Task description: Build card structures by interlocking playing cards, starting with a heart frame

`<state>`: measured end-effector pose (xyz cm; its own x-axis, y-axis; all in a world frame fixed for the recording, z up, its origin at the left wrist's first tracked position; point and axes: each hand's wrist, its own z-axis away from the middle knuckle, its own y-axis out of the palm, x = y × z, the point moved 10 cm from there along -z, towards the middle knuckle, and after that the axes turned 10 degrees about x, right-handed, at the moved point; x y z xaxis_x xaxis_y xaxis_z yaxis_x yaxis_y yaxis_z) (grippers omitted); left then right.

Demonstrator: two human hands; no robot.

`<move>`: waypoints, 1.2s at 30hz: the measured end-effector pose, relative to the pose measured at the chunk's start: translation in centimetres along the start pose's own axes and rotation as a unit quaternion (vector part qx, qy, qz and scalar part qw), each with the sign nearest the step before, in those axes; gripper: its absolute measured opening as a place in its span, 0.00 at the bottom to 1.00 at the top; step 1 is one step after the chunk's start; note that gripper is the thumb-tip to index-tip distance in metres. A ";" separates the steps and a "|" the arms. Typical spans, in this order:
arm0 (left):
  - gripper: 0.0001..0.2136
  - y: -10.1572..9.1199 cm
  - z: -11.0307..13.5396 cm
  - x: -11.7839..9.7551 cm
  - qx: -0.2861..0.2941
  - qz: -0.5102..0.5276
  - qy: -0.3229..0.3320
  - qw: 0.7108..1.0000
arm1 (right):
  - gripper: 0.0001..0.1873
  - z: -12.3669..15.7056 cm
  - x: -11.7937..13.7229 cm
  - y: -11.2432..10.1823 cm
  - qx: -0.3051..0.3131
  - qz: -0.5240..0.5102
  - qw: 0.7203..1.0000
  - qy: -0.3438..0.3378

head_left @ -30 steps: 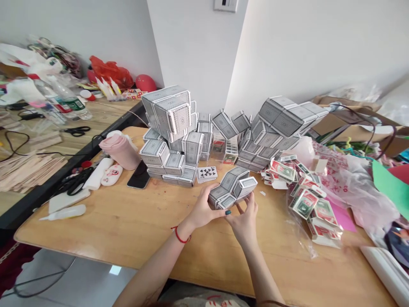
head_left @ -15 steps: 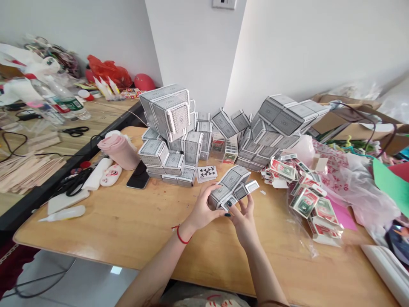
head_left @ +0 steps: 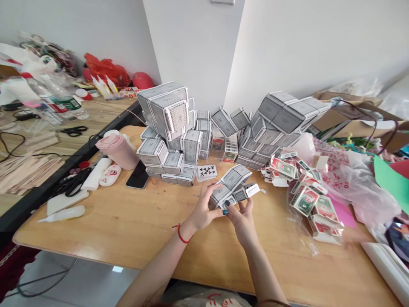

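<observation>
Both hands grip a folded playing-card structure [head_left: 234, 177] made of box-like units with grey patterned backs. My left hand [head_left: 204, 207] wraps its left side, thumb along the near edge. My right hand [head_left: 241, 215] presses the near right side with its thumb, fingers underneath. A small white-ended flap [head_left: 253, 190] sticks out on the right. Just behind my left hand lies a stack of loose cards [head_left: 206, 172] with a club card face up. Larger stacks of folded card boxes stand behind, one at the left [head_left: 171, 115] and one at the right [head_left: 275, 123].
Opened red and green card cartons [head_left: 306, 198] lie at the right beside plastic bags [head_left: 358, 183]. At the left are a phone [head_left: 138, 175], a pink cup [head_left: 117, 151], black scissors [head_left: 76, 182] and a glue bottle [head_left: 64, 213]. A wall stands behind the table [head_left: 128, 238].
The card structure has turned slightly in my hands, and my right thumb has shifted a little to the left on it. The white-ended flap shows a bit lower. The camera view has shifted slightly.
</observation>
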<state>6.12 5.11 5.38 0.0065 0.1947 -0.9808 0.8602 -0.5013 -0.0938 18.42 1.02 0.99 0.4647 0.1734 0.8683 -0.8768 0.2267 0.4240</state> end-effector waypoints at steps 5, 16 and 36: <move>0.38 0.3 0.0 1.0 0.011 0.053 -0.028 0.998 | 0.44 -0.5 -0.8 -1.6 -0.029 0.005 1.000 0.007; 0.38 0.5 0.2 3.4 0.037 0.121 -0.102 0.987 | 0.42 0.2 1.2 -1.4 -0.030 0.139 0.989 -0.042; 0.13 -2.4 0.6 5.5 -0.080 0.053 -0.137 0.986 | 0.24 -0.6 1.0 1.7 0.170 0.426 0.889 -0.013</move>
<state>3.77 6.89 0.08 -0.0186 -0.0968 -0.9951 0.9318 -0.3625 0.0179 17.47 2.15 2.48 -0.3843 0.1192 0.9155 -0.8977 -0.2795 -0.3405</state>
